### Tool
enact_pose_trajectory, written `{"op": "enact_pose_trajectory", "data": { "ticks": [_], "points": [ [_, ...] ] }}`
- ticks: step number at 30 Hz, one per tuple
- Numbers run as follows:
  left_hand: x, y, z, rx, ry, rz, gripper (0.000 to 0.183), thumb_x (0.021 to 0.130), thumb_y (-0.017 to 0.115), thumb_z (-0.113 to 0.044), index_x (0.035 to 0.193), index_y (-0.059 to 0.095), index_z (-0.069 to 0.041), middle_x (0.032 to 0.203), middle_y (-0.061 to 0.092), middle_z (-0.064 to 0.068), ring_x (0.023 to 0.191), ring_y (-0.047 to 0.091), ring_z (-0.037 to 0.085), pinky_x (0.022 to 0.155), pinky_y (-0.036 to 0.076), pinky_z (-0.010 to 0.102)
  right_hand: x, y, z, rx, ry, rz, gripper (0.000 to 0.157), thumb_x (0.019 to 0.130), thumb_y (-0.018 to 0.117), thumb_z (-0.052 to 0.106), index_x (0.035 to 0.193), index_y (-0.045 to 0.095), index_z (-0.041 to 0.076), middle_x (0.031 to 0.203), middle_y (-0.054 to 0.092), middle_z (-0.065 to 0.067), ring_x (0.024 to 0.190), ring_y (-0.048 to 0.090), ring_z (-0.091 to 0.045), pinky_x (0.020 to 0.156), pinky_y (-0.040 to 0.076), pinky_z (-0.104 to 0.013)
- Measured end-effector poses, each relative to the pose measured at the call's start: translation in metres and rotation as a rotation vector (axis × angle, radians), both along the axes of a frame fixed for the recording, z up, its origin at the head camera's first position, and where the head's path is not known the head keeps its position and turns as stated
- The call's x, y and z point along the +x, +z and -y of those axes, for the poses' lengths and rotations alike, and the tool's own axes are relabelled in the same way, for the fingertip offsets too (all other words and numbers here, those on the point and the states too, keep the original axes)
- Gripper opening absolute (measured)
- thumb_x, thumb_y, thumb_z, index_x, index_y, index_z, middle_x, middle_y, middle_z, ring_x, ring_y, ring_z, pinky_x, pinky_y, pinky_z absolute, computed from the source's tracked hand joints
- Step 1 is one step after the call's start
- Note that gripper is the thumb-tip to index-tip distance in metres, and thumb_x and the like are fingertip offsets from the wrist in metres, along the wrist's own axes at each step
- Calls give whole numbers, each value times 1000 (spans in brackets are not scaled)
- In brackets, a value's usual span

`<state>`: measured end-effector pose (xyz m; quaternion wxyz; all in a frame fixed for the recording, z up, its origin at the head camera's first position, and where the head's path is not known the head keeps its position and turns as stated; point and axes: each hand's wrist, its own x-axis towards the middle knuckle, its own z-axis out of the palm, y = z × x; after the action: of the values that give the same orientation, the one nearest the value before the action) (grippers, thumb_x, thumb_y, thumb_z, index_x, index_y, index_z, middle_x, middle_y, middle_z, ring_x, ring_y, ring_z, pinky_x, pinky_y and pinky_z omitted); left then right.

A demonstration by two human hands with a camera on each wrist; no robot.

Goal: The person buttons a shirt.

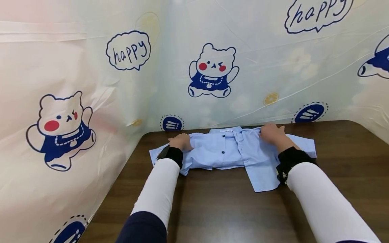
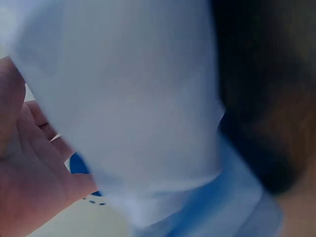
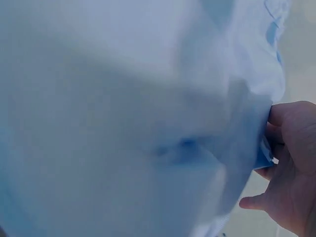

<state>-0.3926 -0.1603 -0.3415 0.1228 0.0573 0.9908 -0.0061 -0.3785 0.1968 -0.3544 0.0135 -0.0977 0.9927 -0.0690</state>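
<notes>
A light blue shirt [image 1: 209,148] with dark buttons lies partly folded near the far edge of the table, its collar edge toward the wall. My left hand [image 1: 181,141] grips the cloth at the shirt's left side; in the left wrist view the fingertips of this hand [image 2: 39,163] go behind the pale fabric [image 2: 133,108]. At the upper right of the shirt, my right hand [image 1: 271,133] pinches its edge. The right wrist view has the cloth [image 3: 148,98] filling most of the picture, the right hand [image 3: 291,158] at its edge with one finger sticking out.
The dark brown wooden table [image 1: 231,209] stretches toward me. Behind it and on the left hangs a pale curtain [image 1: 170,67] printed with bears and the word "happy". A sleeve-like flap of the shirt [image 1: 262,177] points toward me.
</notes>
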Motion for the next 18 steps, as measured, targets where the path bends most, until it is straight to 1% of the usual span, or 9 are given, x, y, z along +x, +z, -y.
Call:
{"op": "enact_pose_trajectory", "data": {
  "ticks": [3,7,9,10,11,12,15,16,18],
  "points": [
    [3,-9,-2,-26,25,-42,52,95,61,-36,132,58,0,140,51,17,129,47,36,105,21,70,0,-8,4,2,-29,12,47,102,46,21,135,46,-12,141,39,-34,132,29,-55,100,10,-79],
    [8,-8,-7,-38,78,-104,56,96,60,-38,139,53,-4,155,32,12,142,27,34,107,17,70,1,-13,8,27,-38,13,58,101,49,24,143,34,-13,151,23,-32,138,17,-54,100,3,-79],
    [7,-7,-7,-41,70,-115,54,97,59,-37,140,53,-5,159,23,11,146,17,35,107,15,71,1,-15,9,42,-26,17,60,99,52,24,143,35,-13,153,16,-33,140,12,-53,102,3,-78],
    [7,-6,-8,-43,52,-131,50,97,59,-35,137,56,-5,157,26,13,145,20,35,107,17,69,1,-15,9,41,-13,12,58,98,55,22,141,38,-13,153,14,-34,140,11,-52,103,3,-76],
    [9,-4,-8,-44,17,-157,43,97,59,-32,132,60,-6,153,34,14,141,27,35,106,23,67,2,-15,11,41,6,-5,54,96,57,20,138,43,-12,153,16,-35,140,12,-52,104,5,-75],
    [11,-2,-9,-37,-34,-190,37,96,60,-28,126,64,-6,145,43,15,136,35,34,104,29,63,4,-14,12,41,40,-40,49,94,59,17,132,50,-12,150,22,-35,139,18,-51,106,11,-73],
    [29,2,-15,41,-267,-290,16,90,64,-12,103,71,-6,110,65,10,107,58,27,91,46,46,17,-9,18,4,213,-149,30,87,64,8,111,64,-9,128,52,-32,122,45,-47,103,33,-61],
    [39,3,-17,64,-353,-297,10,88,66,-9,95,72,-7,96,67,6,95,61,24,84,49,41,24,-6,22,-10,279,-174,24,84,65,5,104,66,-9,116,59,-29,113,53,-45,97,40,-57],
    [57,0,-22,93,-498,-265,5,85,69,-5,86,74,-7,83,69,4,83,64,22,77,52,37,38,-2,28,-33,402,-187,15,82,67,1,94,70,-7,94,65,-20,92,62,-38,83,49,-50]
  ]
}}
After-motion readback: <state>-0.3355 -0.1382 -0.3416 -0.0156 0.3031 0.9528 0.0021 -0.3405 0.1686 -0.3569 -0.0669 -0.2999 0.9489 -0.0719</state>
